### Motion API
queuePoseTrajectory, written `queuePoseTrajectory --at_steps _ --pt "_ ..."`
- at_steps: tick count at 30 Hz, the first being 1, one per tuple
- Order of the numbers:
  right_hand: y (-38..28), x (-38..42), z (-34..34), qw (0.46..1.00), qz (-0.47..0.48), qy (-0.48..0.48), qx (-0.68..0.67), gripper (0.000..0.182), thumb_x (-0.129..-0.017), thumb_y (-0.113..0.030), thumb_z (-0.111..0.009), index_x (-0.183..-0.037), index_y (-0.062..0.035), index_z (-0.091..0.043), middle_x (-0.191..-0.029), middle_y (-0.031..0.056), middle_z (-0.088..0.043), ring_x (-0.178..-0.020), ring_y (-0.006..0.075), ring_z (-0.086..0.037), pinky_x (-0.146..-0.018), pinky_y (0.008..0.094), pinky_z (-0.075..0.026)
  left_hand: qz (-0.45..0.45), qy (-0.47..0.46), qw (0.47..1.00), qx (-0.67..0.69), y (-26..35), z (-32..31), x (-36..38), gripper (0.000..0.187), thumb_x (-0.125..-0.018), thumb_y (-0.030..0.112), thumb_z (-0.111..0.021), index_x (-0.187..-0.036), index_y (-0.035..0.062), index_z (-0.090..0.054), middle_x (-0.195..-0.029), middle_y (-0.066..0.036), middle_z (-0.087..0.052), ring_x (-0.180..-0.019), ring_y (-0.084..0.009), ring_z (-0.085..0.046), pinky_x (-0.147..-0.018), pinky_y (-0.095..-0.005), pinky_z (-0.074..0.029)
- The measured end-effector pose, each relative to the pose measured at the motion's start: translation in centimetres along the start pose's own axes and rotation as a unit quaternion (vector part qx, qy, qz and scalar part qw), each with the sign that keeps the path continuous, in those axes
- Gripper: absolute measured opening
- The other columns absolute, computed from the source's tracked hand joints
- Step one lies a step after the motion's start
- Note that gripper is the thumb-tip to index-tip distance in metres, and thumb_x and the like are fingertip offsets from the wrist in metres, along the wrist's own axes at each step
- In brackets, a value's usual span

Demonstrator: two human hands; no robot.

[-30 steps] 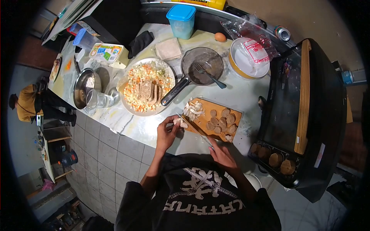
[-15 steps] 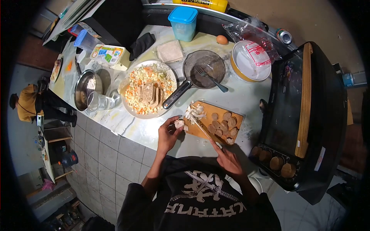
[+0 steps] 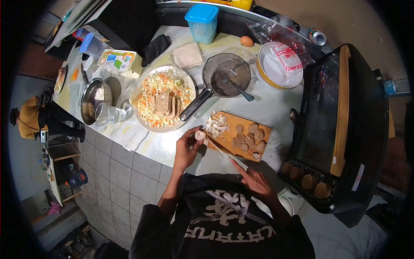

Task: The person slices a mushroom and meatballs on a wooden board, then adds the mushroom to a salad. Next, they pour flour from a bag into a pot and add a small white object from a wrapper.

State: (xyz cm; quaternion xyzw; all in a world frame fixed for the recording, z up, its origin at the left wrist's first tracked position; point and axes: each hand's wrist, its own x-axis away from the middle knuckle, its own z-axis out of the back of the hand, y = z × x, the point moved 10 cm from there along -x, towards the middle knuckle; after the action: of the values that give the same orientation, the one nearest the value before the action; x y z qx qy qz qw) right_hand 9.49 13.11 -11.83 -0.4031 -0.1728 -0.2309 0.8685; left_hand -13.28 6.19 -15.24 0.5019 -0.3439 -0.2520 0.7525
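Note:
Near the counter's front edge, my left hand [image 3: 187, 148] pinches a pale whitish piece of food [image 3: 200, 135] at its fingertips. My right hand [image 3: 253, 178] is closed round the handle of a knife [image 3: 219, 149], whose tip end reaches the pale piece. Behind and right of the left hand lies a wooden cutting board [image 3: 230, 123]. White shredded pieces [image 3: 215, 125] are heaped on its left part, and several round brown slices [image 3: 249, 138] lie on its right part.
A plate [image 3: 142, 122] of chopped vegetables and brown slabs stands left of a dark pan [image 3: 227, 75] with a fork. A white bowl [image 3: 267, 56], an egg [image 3: 246, 41] and a black oven [image 3: 319, 125] are at the right. Another person [image 3: 30, 116] stands far left.
The knife has moved left from the white shreds to the pale piece in my left hand. The view has shifted slightly.

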Motion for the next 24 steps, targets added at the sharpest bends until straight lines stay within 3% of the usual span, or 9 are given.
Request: queuePoseTrajectory --at_steps 13,24 --pt "-0.1 0.0 0.0 0.998 -0.029 -0.038 -0.041 0.076 -0.087 -0.003 -0.055 -0.149 -0.0294 -0.020 -0.082 0.0224 -0.055 -0.072 0.0328 -0.061 -0.068 0.0431 -0.049 0.038 0.023 0.999 -0.017 -0.7 0.4 0.2 0.039 -0.081 0.000 -0.069 -0.117 -0.0023 -0.055 -0.099 -0.015 -0.068 -0.091 -0.0202 -0.068 -0.079 -0.0303 -0.054" --pt "-0.6 0.0 0.3 0.998 -0.034 -0.048 -0.013 0.075 -0.086 -0.006 -0.053 -0.150 -0.0270 -0.020 -0.082 0.0228 -0.056 -0.072 0.0347 -0.062 -0.069 0.0436 -0.050 0.013 0.031 0.999 -0.013 -0.9 0.5 0.1 0.039 -0.080 0.000 -0.070 -0.116 -0.0023 -0.055 -0.104 -0.013 -0.066 -0.092 -0.0205 -0.067 -0.079 -0.0301 -0.055"
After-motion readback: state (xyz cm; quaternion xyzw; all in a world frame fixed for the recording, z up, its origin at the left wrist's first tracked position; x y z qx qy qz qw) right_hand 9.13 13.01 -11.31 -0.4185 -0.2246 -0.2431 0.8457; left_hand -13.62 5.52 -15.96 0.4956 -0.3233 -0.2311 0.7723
